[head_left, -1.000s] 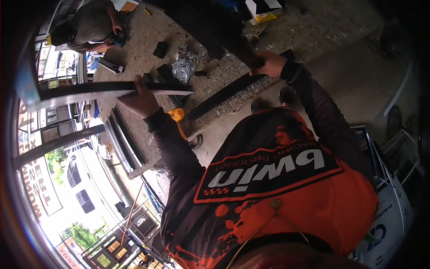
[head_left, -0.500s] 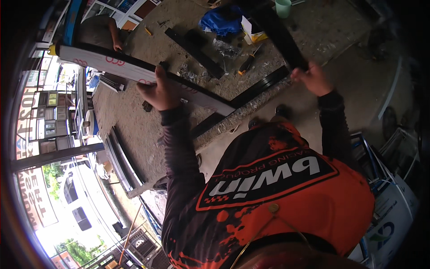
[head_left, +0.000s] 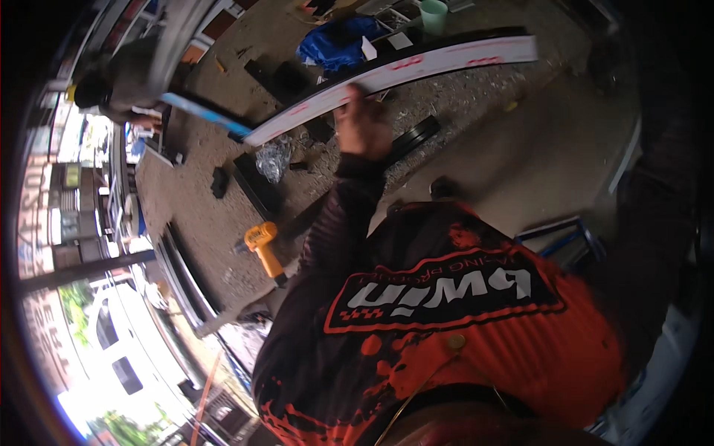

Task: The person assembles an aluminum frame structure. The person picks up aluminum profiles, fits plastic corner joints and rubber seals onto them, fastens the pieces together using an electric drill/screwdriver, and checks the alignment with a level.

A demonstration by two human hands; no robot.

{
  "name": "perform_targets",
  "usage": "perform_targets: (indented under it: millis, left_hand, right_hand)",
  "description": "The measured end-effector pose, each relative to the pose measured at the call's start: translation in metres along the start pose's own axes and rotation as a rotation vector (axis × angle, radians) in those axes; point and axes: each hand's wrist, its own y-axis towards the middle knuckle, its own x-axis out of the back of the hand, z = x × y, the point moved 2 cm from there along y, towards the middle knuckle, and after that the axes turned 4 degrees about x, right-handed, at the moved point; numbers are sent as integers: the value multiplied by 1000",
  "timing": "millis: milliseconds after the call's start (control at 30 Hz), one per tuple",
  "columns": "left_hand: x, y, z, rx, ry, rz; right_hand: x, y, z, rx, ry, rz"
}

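My left hand (head_left: 364, 130) is closed on a long frame bar (head_left: 401, 70) with white protective film and red print, thumb on the film. The bar is held above the work table, slanting up to the right. At its left end it meets a blue-filmed bar (head_left: 204, 113), and a blurred grey bar (head_left: 178, 56) rises beyond that one. My right arm (head_left: 658, 171) reaches up into the dark right rim, where its hand does not show. Near my left forearm lies an orange cordless drill (head_left: 262, 244). A black bar (head_left: 413, 141) rests on the table behind my left hand.
A clear plastic bag (head_left: 274, 160) and a black profile (head_left: 256, 186) lie on the gritty table. At the back are a blue cloth-like bundle (head_left: 338, 43) and a green cup (head_left: 433, 16). Another person (head_left: 123, 85) is at the far left. Framed pieces (head_left: 561, 236) stand at the right.
The frame has swung round and to the right with my left hand, baring the drill. My right hand has left the dark bar it held and gone out of sight at the right.
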Motion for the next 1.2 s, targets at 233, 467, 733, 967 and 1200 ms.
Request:
perform_targets:
  millis: [233,467,733,967,1200]
  left_hand:
    - [-65,28,126,341,-205,10]
    - [-85,54,136,184,-326,79]
    - [-28,-29,87,278,25,-76]
    - [70,-137,1,169,208,-364]
    - [191,-178,-135,-191,334,-664]
  right_hand:
    - [-11,1,-11,103,-27,117]
    - [-48,10,5,257,81,248]
    - [-139,24,73,519,254,388]
    - [-220,23,154,662,385,435]
    - [-236,19,154,514,577,378]
